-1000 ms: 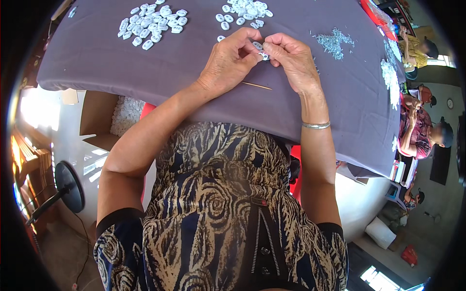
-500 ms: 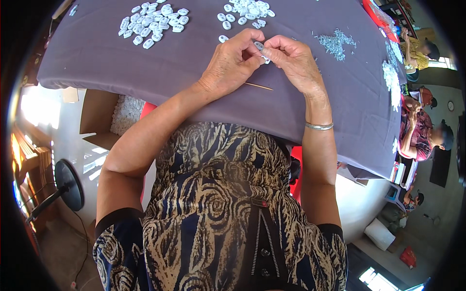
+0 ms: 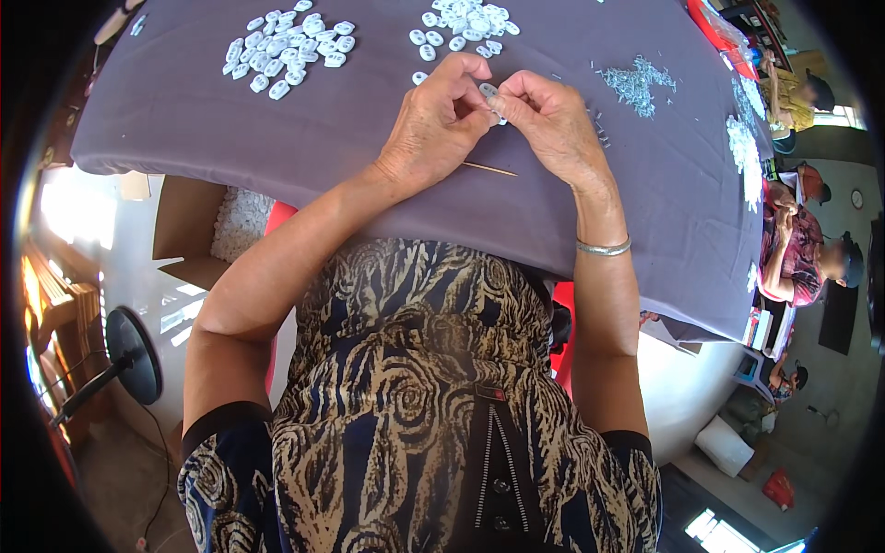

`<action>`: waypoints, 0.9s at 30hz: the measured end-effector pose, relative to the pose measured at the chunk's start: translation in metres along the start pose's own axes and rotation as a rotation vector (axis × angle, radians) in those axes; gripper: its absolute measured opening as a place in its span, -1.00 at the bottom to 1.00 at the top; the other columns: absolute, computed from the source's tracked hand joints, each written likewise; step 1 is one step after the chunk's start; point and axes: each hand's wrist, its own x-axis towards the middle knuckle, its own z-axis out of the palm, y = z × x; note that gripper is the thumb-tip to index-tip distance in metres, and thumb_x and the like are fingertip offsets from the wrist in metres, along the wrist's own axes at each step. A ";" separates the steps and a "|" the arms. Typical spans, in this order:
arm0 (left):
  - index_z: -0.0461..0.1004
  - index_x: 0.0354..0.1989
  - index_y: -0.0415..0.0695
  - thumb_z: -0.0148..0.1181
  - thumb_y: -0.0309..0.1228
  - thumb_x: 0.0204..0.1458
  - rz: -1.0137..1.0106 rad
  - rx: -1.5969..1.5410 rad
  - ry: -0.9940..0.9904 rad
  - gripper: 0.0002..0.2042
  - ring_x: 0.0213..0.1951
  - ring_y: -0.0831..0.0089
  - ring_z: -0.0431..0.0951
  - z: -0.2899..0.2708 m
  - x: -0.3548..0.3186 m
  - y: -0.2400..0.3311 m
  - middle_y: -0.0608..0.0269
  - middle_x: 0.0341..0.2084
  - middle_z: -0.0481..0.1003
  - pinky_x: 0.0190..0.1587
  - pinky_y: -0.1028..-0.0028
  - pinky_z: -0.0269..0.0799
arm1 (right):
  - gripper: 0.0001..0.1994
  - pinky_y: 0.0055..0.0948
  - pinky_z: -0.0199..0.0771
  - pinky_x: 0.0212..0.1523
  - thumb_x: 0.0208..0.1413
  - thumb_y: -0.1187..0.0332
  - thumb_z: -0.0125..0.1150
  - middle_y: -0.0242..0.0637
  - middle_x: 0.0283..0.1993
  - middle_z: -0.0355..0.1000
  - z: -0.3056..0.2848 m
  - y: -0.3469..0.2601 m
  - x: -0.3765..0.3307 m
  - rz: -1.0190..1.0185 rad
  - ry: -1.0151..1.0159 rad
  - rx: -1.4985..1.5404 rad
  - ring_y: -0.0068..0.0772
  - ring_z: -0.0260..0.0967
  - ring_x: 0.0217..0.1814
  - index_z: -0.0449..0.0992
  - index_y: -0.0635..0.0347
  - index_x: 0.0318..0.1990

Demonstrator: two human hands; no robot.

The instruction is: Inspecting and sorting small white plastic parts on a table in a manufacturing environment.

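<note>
Dark grey cloth (image 3: 664, 203) covers a worktable in a cluttered room, with a co-worker (image 3: 797, 244) in a reddish shirt at four o'clock from a person's hands and an open cardboard box (image 3: 189, 226) at eight. Between the hands, the right hand (image 3: 560, 129) pinches a small white piece (image 3: 489, 89), thumb and finger closed on it; the left hand (image 3: 431, 120) curves opposite, forefinger parted from thumb, thumb pressed on a second piece (image 3: 501, 120) the fingers mostly hide. Similar pieces form one heap (image 3: 288, 48) at ten o'clock and another heap (image 3: 472, 17) at twelve. Clear slivers (image 3: 638, 85) lie at three. At six, a thin stick (image 3: 490, 170) runs partly behind the left hand.
</note>
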 end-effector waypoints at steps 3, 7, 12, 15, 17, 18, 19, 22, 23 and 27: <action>0.27 -0.09 -0.15 0.21 -0.55 0.00 0.002 -0.003 0.005 -0.68 -0.46 0.55 0.46 -0.001 0.000 0.001 0.27 -0.54 0.49 -0.34 0.50 0.41 | -0.81 -0.65 0.15 -0.44 0.16 0.29 0.20 -0.58 -0.50 0.30 -0.002 -0.005 -0.001 0.064 -0.047 -0.067 -0.76 0.12 -0.43 0.48 0.24 -0.38; 0.27 -0.08 -0.16 0.21 -0.55 0.01 0.004 0.012 -0.007 -0.68 -0.48 0.54 0.46 0.000 0.000 0.003 0.26 -0.55 0.48 -0.35 0.49 0.41 | -0.80 -0.64 0.12 -0.47 0.16 0.29 0.20 -0.59 -0.51 0.27 -0.003 -0.003 -0.001 0.071 -0.059 -0.074 -0.76 0.08 -0.45 0.46 0.24 -0.40; 0.26 -0.07 -0.17 0.19 -0.56 0.01 -0.003 0.036 -0.034 -0.68 -0.47 0.53 0.48 -0.002 0.000 0.003 0.26 -0.55 0.49 -0.35 0.49 0.42 | -0.81 -0.64 0.11 -0.46 0.17 0.30 0.18 -0.60 -0.52 0.24 -0.003 -0.004 -0.003 0.065 -0.078 0.006 -0.76 0.05 -0.46 0.45 0.24 -0.38; 0.26 -0.06 -0.17 0.18 -0.56 0.01 -0.012 -0.006 -0.028 -0.67 -0.46 0.52 0.49 -0.002 0.002 0.002 0.25 -0.54 0.50 -0.34 0.49 0.42 | -0.77 -0.66 0.14 -0.45 0.22 0.24 0.11 -0.58 -0.52 0.26 -0.006 -0.010 -0.003 0.043 -0.042 -0.026 -0.76 0.08 -0.46 0.45 0.21 -0.37; 0.26 -0.05 -0.17 0.18 -0.57 0.01 -0.017 -0.016 -0.047 -0.66 -0.45 0.52 0.49 -0.002 0.001 0.004 0.25 -0.53 0.50 -0.33 0.49 0.42 | -0.71 -0.68 0.18 -0.43 0.26 0.15 0.02 -0.55 -0.51 0.30 -0.007 -0.013 -0.004 0.155 0.019 0.110 -0.74 0.13 -0.47 0.47 0.17 -0.37; 0.26 -0.05 -0.17 0.18 -0.57 0.01 -0.010 -0.016 -0.048 -0.66 -0.45 0.52 0.49 -0.002 0.001 0.004 0.25 -0.53 0.50 -0.33 0.49 0.42 | -0.71 -0.68 0.18 -0.43 0.26 0.15 0.02 -0.55 -0.51 0.30 -0.008 -0.013 -0.004 0.150 0.023 0.106 -0.74 0.13 -0.47 0.47 0.17 -0.37; 0.26 -0.05 -0.17 0.18 -0.57 0.00 -0.019 -0.010 -0.047 -0.66 -0.45 0.53 0.48 -0.003 0.001 0.004 0.25 -0.52 0.50 -0.33 0.49 0.43 | -0.68 -0.68 0.20 -0.43 0.27 0.13 -0.02 -0.54 -0.51 0.32 -0.008 -0.012 -0.004 0.163 0.037 0.129 -0.74 0.15 -0.47 0.47 0.16 -0.37; 0.26 -0.05 -0.17 0.18 -0.58 0.00 -0.024 -0.004 -0.052 -0.66 -0.44 0.54 0.48 -0.004 0.002 0.004 0.25 -0.51 0.51 -0.32 0.50 0.43 | -0.67 -0.69 0.21 -0.43 0.27 0.11 -0.03 -0.52 -0.51 0.33 -0.010 -0.013 -0.006 0.177 0.074 0.155 -0.74 0.17 -0.47 0.48 0.16 -0.38; 0.26 -0.05 -0.17 0.18 -0.58 0.00 -0.022 -0.004 -0.053 -0.66 -0.44 0.55 0.48 -0.004 0.003 0.004 0.26 -0.50 0.50 -0.32 0.50 0.43 | -0.69 -0.69 0.21 -0.43 0.26 0.13 -0.01 -0.52 -0.52 0.33 -0.011 -0.014 -0.006 0.179 0.093 0.158 -0.74 0.16 -0.48 0.48 0.16 -0.39; 0.24 0.01 -0.19 0.20 -0.63 0.02 -0.015 0.004 -0.064 -0.61 -0.44 0.73 0.38 -0.004 0.002 0.005 0.40 -0.49 0.45 -0.35 0.68 0.35 | -0.75 -0.69 0.20 -0.44 0.24 0.21 0.06 -0.53 -0.51 0.34 -0.011 -0.002 -0.008 0.142 0.111 0.195 -0.76 0.17 -0.47 0.50 0.17 -0.37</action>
